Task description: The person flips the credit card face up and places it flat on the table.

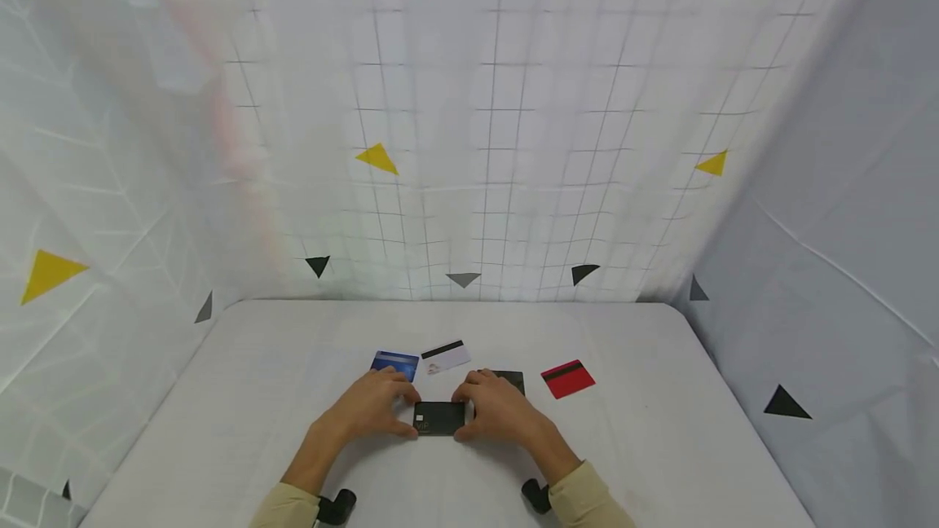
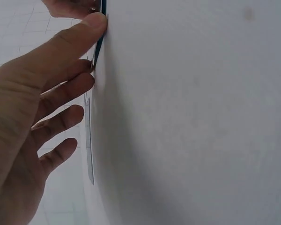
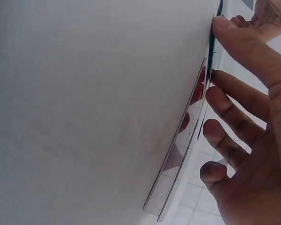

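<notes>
A black bank card (image 1: 439, 419) with a small chip and "VIP" lettering lies between the two hands, long side across. The left hand (image 1: 372, 407) holds its left end between thumb and forefinger, the other fingers loosely bent. At the right end, the right hand (image 1: 499, 410) pinches it the same way. Both wrist views show the card edge-on, a thin dark strip (image 2: 100, 44) at the left thumb. Whether it touches the table cannot be told. Behind the right hand is another dark card (image 1: 513, 379), partly covered. The left fingers partly hide a blue card (image 1: 396, 362).
Beyond the hands, a white card (image 1: 449, 359) with a dark stripe lies on the white table (image 1: 631, 446). A red card (image 1: 570, 381) with a black stripe is to the right. White sheeting (image 1: 543, 104) with gridlines and triangle marks rises behind the table and at both sides.
</notes>
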`<state>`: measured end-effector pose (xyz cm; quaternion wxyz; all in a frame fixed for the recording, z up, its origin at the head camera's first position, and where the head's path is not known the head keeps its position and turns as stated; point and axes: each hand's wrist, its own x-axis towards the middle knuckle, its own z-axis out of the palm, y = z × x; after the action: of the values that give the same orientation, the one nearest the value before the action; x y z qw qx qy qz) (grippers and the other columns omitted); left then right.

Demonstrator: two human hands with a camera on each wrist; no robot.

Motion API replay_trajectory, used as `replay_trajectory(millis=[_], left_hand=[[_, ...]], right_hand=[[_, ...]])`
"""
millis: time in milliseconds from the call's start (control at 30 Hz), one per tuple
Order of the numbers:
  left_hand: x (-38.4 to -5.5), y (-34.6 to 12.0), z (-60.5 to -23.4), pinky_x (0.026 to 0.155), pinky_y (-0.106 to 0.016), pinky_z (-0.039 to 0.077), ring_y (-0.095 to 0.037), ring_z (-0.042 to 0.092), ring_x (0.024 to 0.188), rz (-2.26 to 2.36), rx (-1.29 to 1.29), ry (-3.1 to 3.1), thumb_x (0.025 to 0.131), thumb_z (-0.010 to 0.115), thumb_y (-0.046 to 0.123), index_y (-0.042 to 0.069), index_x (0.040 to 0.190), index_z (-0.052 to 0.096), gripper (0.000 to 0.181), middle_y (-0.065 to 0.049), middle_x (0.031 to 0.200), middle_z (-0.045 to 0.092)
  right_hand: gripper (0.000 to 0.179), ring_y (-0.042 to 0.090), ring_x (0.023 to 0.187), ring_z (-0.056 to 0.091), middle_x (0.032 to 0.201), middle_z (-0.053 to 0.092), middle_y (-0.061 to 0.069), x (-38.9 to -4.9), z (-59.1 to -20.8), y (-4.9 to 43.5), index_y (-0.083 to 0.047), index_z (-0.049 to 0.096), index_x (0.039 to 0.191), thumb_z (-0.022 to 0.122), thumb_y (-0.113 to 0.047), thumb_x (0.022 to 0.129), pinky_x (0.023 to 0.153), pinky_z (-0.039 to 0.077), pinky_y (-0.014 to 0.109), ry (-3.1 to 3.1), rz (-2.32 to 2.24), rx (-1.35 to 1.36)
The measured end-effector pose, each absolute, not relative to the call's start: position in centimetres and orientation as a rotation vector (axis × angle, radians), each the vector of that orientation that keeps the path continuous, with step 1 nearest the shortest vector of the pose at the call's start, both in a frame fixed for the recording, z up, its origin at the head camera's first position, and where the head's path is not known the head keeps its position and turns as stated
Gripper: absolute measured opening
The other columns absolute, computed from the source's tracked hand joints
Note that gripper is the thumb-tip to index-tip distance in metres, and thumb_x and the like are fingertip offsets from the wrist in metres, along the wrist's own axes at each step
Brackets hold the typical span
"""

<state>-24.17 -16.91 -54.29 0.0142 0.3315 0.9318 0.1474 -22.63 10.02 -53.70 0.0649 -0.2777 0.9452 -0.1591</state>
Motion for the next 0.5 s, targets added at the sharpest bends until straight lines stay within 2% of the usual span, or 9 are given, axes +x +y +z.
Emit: replay_trajectory(millis=[200,500], left_hand=[[-23.93,-16.47,-54.00,0.077,-0.032,0.048,-0.004,0.052,0.082,0.469,0.962,2.860,0.066,0.089,0.053,0.027,0.102,0.078,0.045,0.016,0.093,0.060],[-23.81,-16.15,-53.77,0.074,-0.032,0.045,-0.005,0.049,0.079,0.450,0.929,2.850,0.066,0.090,0.052,0.026,0.101,0.077,0.046,0.014,0.093,0.060]], right_hand=[[0.054,0.009,0.102,0.051,0.107,0.062,-0.014,-22.86,-53.94,10.11,-0.028,0.074,0.117,0.087,-0.053,0.071,0.091,0.048,0.041,2.865,-0.429,-0.863],[0.056,0.006,0.095,0.050,0.106,0.062,-0.014,-22.90,-53.86,10.20,-0.029,0.073,0.118,0.088,-0.052,0.070,0.087,0.047,0.037,2.836,-0.449,-0.843]])
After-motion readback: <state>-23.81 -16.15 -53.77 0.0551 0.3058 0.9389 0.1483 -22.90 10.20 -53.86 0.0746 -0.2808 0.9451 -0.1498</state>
